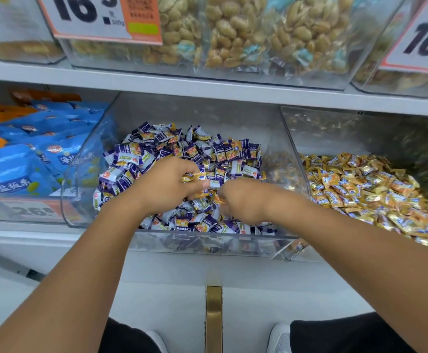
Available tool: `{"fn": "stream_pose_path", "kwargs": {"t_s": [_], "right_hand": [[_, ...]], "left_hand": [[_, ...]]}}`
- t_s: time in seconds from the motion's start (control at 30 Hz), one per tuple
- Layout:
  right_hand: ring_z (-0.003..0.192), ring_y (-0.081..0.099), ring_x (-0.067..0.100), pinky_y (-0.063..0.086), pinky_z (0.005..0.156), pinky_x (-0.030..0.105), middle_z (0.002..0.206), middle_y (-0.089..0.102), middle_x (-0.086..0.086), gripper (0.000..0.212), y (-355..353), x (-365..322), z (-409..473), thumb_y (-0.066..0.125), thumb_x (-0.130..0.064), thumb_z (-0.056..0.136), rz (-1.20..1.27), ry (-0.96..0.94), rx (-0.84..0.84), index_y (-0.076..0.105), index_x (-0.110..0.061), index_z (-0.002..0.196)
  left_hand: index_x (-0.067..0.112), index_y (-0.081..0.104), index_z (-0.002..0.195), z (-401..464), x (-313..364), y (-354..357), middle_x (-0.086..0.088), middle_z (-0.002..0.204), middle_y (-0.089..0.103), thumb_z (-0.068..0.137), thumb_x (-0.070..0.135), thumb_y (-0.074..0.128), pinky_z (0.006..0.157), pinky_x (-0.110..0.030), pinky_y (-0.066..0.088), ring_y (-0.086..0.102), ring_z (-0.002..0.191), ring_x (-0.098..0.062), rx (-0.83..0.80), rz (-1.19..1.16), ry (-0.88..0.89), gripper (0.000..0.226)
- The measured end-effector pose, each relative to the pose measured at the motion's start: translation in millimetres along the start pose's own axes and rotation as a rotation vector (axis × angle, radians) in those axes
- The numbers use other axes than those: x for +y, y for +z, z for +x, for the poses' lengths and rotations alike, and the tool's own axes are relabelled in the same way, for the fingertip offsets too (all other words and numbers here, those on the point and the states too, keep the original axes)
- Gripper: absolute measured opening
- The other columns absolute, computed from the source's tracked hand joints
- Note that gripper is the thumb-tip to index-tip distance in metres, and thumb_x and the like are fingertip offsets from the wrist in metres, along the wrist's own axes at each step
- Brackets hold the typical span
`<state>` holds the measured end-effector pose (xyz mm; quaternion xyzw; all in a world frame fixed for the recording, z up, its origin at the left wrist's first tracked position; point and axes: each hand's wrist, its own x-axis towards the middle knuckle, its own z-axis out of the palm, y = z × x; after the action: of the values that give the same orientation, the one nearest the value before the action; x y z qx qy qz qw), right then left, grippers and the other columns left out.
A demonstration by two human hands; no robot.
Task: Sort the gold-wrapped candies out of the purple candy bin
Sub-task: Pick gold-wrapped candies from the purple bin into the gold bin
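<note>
Hands (202, 193) (both gripping gold candies (195, 176)) amid purple candies (156, 146)

One camera sits on the person's head. It looks forward and down, close above the purple bin (233, 247), straight at the shelves behind it.

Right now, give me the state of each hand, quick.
Left hand: closed, fingers holding gold-wrapped candies.
Right hand: closed, fingers pinching a gold-wrapped candy.
</note>
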<state>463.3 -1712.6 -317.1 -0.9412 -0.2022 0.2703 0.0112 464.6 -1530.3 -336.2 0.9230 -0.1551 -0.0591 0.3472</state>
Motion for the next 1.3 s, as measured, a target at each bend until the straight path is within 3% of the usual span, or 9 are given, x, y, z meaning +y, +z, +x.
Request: {"fn": "stream_pose_path", "kwargs": {"t_s": [0.3,0.43,0.53,0.63,0.73,0.93,1.1,1.2,1.3], "right_hand": [[0.046,0.038,0.012,0.031,0.043,0.021,0.062,0.052,0.007,0.037,-11,70,-121,0.058,-0.032,0.100,0.724,-0.021,0.677,0.050,-0.009,0.072],[0.041,0.037,0.009,0.024,0.037,0.017,0.075,0.061,0.010,0.026,12,127,-119,0.059,-0.032,0.100,1.257,0.213,0.507,0.059,-0.014,0.082],[0.068,0.061,0.021,0.044,0.043,0.017,0.092,0.070,0.011,0.022,24,162,-118,0.060,-0.032,0.098,1.672,0.215,0.401,0.065,-0.012,0.107],[0.104,0.067,0.044,0.062,0.077,0.043,0.126,0.063,0.016,0.053,27,186,-120,0.057,-0.052,0.094,2.099,0.114,0.313,0.057,-0.006,0.120],[0.129,0.045,0.057,0.037,0.103,0.071,0.155,0.039,0.017,0.097,30,206,-121,0.039,-0.083,0.084,2.293,-0.031,0.188,0.038,-0.011,0.149],[0.146,0.033,0.022,0.028,0.116,0.056,0.157,0.039,-0.004,0.089,23,186,-139,0.029,-0.086,0.084,1.610,0.163,0.510,0.048,-0.026,0.147],[0.085,0.069,0.005,0.058,0.080,0.026,0.089,0.073,-0.011,0.012,27,126,-157,0.073,-0.016,0.089,0.836,-0.054,1.058,0.075,-0.021,0.100],[0.093,0.067,0.009,0.056,0.083,0.023,0.100,0.073,-0.004,0.025,4,70,-132,0.066,-0.004,0.090,0.585,-0.260,0.849,0.071,-0.018,0.111],[0.090,0.061,0.024,0.050,0.069,0.034,0.097,0.065,0.007,0.016,-38,29,-80,0.050,-0.006,0.098,0.114,-0.071,0.331,0.065,-0.008,0.100]], "left_hand": [[0.009,0.068,0.086,4,94,15,-0.001,0.064,0.066,0.096,0.028,0.062,0.044,-0.023,0.034,0.041,0.048,-0.017,0.138,-0.524,0.074,0.022],[0.016,0.070,0.085,45,154,37,0.005,0.070,0.068,0.093,0.034,0.066,0.055,-0.018,0.038,0.052,0.056,-0.002,0.055,-0.189,0.296,0.020],[0.016,0.071,0.101,80,182,68,0.001,0.093,0.069,0.093,0.039,0.065,0.070,-0.026,0.038,0.059,0.088,-0.014,-0.119,0.160,0.386,0.025],[0.021,0.068,0.113,105,187,96,-0.004,0.116,0.066,0.091,0.038,0.067,0.088,-0.031,0.043,0.056,0.111,-0.024,-0.242,0.365,0.377,0.027],[0.027,0.061,0.128,111,189,103,-0.003,0.124,0.065,0.088,0.038,0.071,0.099,-0.041,0.047,0.058,0.116,-0.021,-0.271,0.379,0.357,0.043],[0.032,0.064,0.125,77,178,72,0.013,0.125,0.065,0.091,0.042,0.067,0.101,-0.030,0.044,0.057,0.117,-0.009,-0.131,0.283,0.476,0.036],[0.022,0.071,0.109,45,110,38,0.011,0.103,0.069,0.090,0.030,0.069,0.085,-0.026,0.051,0.062,0.094,-0.003,0.201,0.078,0.293,0.020],[0.021,0.068,0.114,33,54,35,0.009,0.109,0.068,0.087,0.031,0.074,0.089,-0.026,0.051,0.063,0.101,-0.007,0.087,0.141,0.041,0.029],[0.019,0.069,0.114,32,32,33,0.003,0.112,0.070,0.085,0.029,0.076,0.095,-0.035,0.052,0.064,0.105,-0.012,0.028,0.098,-0.008,0.031]]}}
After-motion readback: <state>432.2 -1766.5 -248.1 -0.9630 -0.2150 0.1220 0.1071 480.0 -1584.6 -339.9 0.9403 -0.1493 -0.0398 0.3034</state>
